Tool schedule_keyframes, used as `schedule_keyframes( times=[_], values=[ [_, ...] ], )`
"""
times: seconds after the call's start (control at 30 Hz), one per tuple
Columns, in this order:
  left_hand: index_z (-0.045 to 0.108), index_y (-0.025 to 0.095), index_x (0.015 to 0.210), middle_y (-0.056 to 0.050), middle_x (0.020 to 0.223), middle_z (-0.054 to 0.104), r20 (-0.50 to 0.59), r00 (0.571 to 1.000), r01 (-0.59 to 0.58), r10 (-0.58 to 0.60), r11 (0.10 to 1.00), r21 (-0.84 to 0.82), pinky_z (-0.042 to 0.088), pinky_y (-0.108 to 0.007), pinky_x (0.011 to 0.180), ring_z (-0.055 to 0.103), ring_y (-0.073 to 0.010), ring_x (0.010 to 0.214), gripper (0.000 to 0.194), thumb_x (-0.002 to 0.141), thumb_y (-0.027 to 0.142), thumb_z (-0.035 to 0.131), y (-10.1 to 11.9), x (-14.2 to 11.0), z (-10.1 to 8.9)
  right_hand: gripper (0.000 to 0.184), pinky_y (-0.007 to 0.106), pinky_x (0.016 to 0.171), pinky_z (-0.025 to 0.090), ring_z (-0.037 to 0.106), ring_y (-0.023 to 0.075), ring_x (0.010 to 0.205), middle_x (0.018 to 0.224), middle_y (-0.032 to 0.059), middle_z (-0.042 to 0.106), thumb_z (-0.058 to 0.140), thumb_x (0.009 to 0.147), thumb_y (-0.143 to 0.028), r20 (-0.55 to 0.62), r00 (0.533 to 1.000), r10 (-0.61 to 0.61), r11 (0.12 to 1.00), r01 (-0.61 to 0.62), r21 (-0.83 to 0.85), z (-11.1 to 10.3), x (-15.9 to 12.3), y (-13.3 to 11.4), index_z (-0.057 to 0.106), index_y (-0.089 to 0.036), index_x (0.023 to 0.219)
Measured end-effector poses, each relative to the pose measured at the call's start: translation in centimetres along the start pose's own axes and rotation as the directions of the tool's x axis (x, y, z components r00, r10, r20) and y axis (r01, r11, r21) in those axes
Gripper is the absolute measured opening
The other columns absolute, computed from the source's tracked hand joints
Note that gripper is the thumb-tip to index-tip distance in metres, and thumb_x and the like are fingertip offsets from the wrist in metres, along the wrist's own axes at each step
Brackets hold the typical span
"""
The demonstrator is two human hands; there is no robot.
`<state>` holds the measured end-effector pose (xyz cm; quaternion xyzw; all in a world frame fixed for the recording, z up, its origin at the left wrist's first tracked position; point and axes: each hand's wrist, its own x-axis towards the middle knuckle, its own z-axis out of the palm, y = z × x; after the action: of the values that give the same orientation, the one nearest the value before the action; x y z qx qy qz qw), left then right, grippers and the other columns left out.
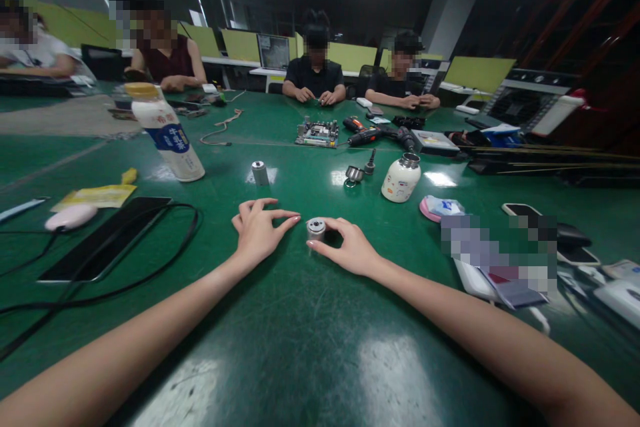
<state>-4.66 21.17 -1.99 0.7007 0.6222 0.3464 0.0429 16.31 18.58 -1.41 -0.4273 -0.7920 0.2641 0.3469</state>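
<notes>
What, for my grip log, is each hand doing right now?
Left hand: thumb and a fingertip close together; whether anything is held cannot be told.
Right hand: holding the small metal cylinder.

From where I stand, the right hand [353, 250] covers part of the metal cylinder [315, 228], its thumb hiding the lower front. The left hand [259, 233] has thumb and forefinger tips so close that I can't tell whether anything tiny sits between them. Both forearms [150, 320] run out of sight below. The small print on the bottle [170, 138] is unreadable, blocky blurring masks much of the papers [475, 247], and the white device [620, 297] is cut off at the far right.
</notes>
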Motion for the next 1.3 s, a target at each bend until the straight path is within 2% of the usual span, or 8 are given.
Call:
schedule_keyframes(
  times=[0.07, 0.17, 0.3, 0.67, 0.87, 0.97, 1.1, 1.3],
  values=[
    [0.081, 0.033, 0.091, -0.009, 0.115, 0.066, -0.034, 0.999, -0.014, 0.012, 0.998, -0.067, 0.036, -0.057, 0.1, 0.044, -0.0341, 0.117, 0.021, 0.085, 0.048, 0.066, 0.7, -0.1, -0.4, 0.04, 0.037, 0.09, 0.048, 0.064, 0.0211, 0.096, 0.112, 0.0061, 0.073, 0.073, 0.084, -0.036, -0.004, 1.0, 0.004, 1.0, -0.004, -0.001, 0.0, 0.0, 0.0, 0.067, -0.023, 0.121],
    [0.079, 0.032, 0.094, -0.006, 0.113, 0.067, -0.101, 0.986, -0.151, 0.135, 0.973, -0.177, 0.036, -0.052, 0.105, 0.048, -0.0286, 0.116, 0.02, 0.088, 0.044, 0.064, 2.2, -0.4, -1.0, 0.039, 0.036, 0.088, 0.048, 0.063, 0.0207, 0.094, 0.11, 0.0053, 0.073, 0.073, 0.084, -0.035, -0.004, 1.0, -0.002, 1.0, 0.002, -0.003, 0.0, 0.0, 0.0, 0.067, -0.023, 0.121],
    [0.078, 0.031, 0.096, -0.004, 0.111, 0.068, -0.054, 0.961, -0.274, 0.27, 0.928, -0.25, 0.037, -0.049, 0.106, 0.049, -0.0261, 0.114, 0.017, 0.09, 0.039, 0.064, 3.8, -1.1, -1.5, 0.029, 0.034, 0.083, 0.047, 0.063, 0.0198, 0.09, 0.103, 0.0041, 0.074, 0.073, 0.084, -0.034, 0.002, 1.0, -0.01, 1.0, 0.01, -0.006, 0.0, 0.1, -0.2, 0.07, -0.022, 0.111],
    [0.076, 0.028, 0.096, -0.005, 0.111, 0.069, -0.019, 0.969, -0.241, 0.246, 0.928, -0.284, 0.037, -0.049, 0.106, 0.049, -0.0266, 0.116, 0.019, 0.091, 0.038, 0.061, 4.2, -1.9, -1.4, 0.032, 0.033, 0.082, 0.047, 0.062, 0.0198, 0.09, 0.105, 0.0038, 0.073, 0.073, 0.085, -0.034, -0.001, 1.0, -0.013, 1.0, 0.013, 0.007, 0.0, 0.1, -0.2, 0.069, -0.022, 0.114],
    [0.063, 0.025, 0.124, -0.005, 0.11, 0.075, 0.037, 0.97, -0.206, 0.241, 0.893, -0.4, 0.034, -0.049, 0.109, 0.054, -0.0269, 0.123, 0.036, 0.09, 0.036, 0.059, 5.0, -2.1, -2.3, 0.032, 0.033, 0.081, 0.046, 0.061, 0.0198, 0.089, 0.104, 0.0049, 0.073, 0.073, 0.085, -0.036, 0.007, 1.0, -0.017, 1.0, 0.017, -0.003, 0.1, 0.1, 0.0, 0.069, -0.021, 0.113],
    [0.065, 0.024, 0.119, -0.005, 0.106, 0.077, 0.023, 0.978, -0.175, 0.207, 0.876, -0.449, 0.035, -0.049, 0.108, 0.062, -0.0263, 0.113, 0.031, 0.092, 0.035, 0.056, 5.0, -2.1, -2.5, 0.035, 0.033, 0.083, 0.046, 0.061, 0.0203, 0.091, 0.106, 0.0052, 0.073, 0.073, 0.085, -0.038, 0.017, 1.0, -0.011, 1.0, 0.011, 0.004, 0.1, 0.1, 0.0, 0.069, -0.021, 0.115],
    [0.069, 0.022, 0.102, -0.008, 0.114, 0.074, -0.057, 0.991, -0.131, 0.118, 0.871, -0.473, 0.041, -0.046, 0.102, 0.066, -0.0258, 0.106, 0.023, 0.087, 0.038, 0.061, 4.8, -1.9, -2.3, 0.042, 0.034, 0.084, 0.046, 0.062, 0.0199, 0.092, 0.112, 0.0043, 0.073, 0.074, 0.084, -0.035, 0.014, 1.0, -0.002, 1.0, 0.002, 0.021, 0.1, 0.1, 0.0, 0.065, -0.024, 0.123],
    [0.065, 0.023, 0.115, -0.005, 0.093, 0.078, -0.011, 0.984, -0.164, 0.179, 0.873, -0.46, 0.043, -0.046, 0.103, 0.068, -0.0275, 0.109, 0.037, 0.082, 0.038, 0.071, 5.3, -1.7, -2.1, 0.029, 0.032, 0.08, 0.045, 0.06, 0.0194, 0.088, 0.102, 0.004, 0.074, 0.073, 0.085, -0.035, 0.014, 1.0, -0.019, 1.0, 0.019, -0.009, 0.1, 0.1, 0.0, 0.069, -0.021, 0.11]
  ],
)
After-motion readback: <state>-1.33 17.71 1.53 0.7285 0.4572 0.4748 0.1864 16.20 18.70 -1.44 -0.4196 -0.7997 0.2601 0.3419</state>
